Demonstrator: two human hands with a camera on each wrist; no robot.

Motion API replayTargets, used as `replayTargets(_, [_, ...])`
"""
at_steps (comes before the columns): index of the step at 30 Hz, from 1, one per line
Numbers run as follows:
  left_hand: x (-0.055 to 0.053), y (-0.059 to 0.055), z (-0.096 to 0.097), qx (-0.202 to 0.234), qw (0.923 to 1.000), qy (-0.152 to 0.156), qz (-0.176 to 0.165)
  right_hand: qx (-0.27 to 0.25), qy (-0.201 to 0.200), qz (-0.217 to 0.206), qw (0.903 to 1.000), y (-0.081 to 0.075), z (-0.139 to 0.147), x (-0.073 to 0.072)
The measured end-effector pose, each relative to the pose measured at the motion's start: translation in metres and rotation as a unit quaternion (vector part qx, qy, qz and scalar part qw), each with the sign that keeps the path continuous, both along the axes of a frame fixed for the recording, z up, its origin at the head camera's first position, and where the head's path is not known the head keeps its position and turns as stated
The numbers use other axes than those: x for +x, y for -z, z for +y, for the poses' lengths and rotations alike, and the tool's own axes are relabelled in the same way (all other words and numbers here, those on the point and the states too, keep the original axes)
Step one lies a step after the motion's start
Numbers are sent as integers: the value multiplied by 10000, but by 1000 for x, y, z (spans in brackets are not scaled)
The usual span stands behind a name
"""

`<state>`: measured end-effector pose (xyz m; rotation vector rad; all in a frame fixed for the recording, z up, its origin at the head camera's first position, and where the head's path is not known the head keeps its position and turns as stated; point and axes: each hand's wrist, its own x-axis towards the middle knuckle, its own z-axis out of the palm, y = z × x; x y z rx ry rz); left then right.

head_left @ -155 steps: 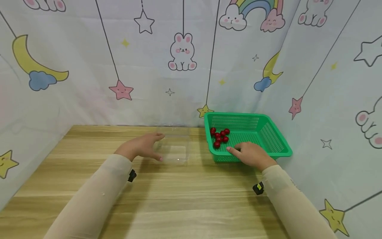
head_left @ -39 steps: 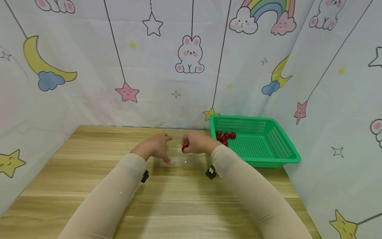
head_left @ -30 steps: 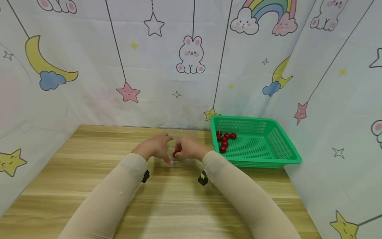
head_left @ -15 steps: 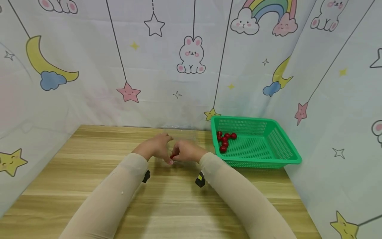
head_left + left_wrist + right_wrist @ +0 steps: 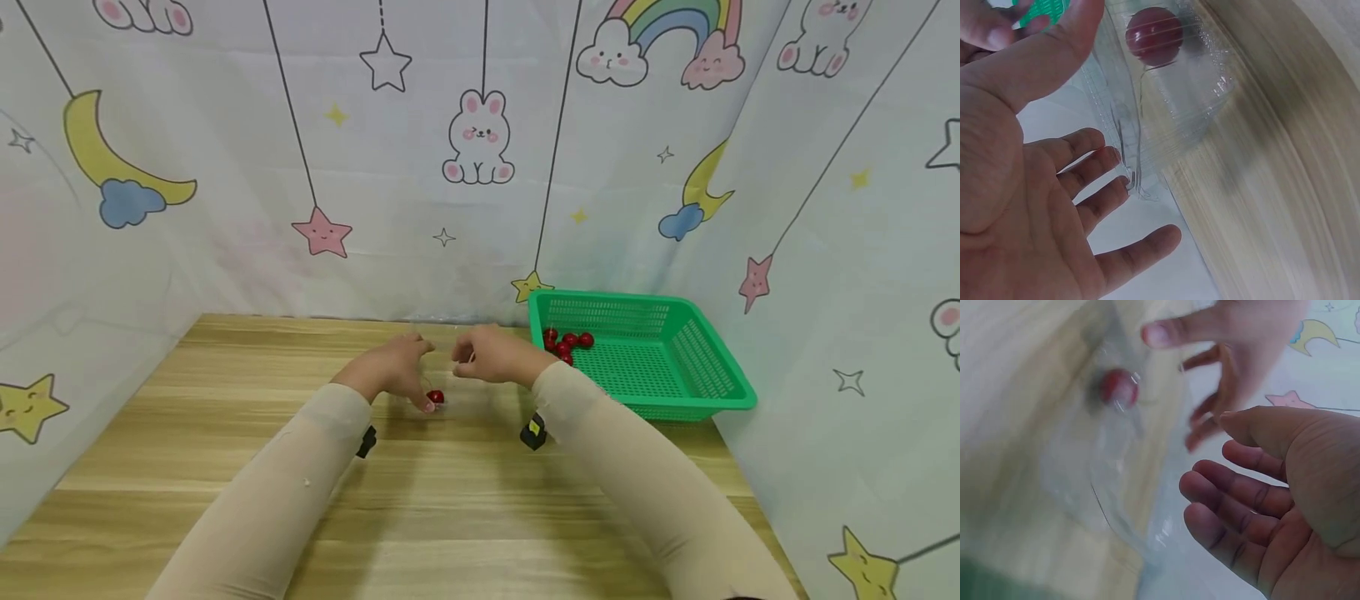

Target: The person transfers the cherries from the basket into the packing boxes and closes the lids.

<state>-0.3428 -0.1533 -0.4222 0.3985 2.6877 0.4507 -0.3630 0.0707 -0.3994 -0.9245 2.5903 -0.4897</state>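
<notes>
A dark red cherry point(image 5: 436, 397) with a thin stem lies inside a clear plastic box point(image 5: 1119, 81), at its near left corner. My left hand point(image 5: 390, 371) is at the box's left side, thumb and fingers spread; in the left wrist view its fingertips are right at the box's rim. To the right, my right hand point(image 5: 498, 354) hovers over the box with loosely bent fingers and nothing between them. The right wrist view shows the cherry point(image 5: 1119, 387) blurred through the plastic, apart from the right fingers.
Right of the box stands a green plastic basket point(image 5: 675, 406) with several more red cherries point(image 5: 570, 340) gathered at its left end. The wooden table point(image 5: 435, 517) reaches back to a patterned cloth wall point(image 5: 375, 167), with another cloth along the right.
My right hand carried a cherry from the basket to the box, let it go at the near left corner, and has drawn back up and right. The left hand keeps its place at the box.
</notes>
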Motion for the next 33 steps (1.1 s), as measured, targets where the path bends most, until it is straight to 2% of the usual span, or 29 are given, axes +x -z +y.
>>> replayTargets(5, [-1,1,-1,49,10000,17,12,276,52,301,9992,-30,22,-2])
replayTargets(8, [-1,2,0,57,10000,51,31,322,216,369,9986,-45,39,-6])
replayTargets(13, [-3,5,2,-49,9999,124,101,358,582,505,9964,-58,71,-22])
replayTargets(22, [-2,5,2,-79,9998,122,133,447,1133,128,9925,-55,123,-52])
replayTargets(29, [-1,2,1,-175,9997,76,160,689,1345,144,9884,-37,155,-77])
replayTargets(33, [-1,1,2,-191,9997,84,157,946,1427,-28,9852,-28,170,-87])
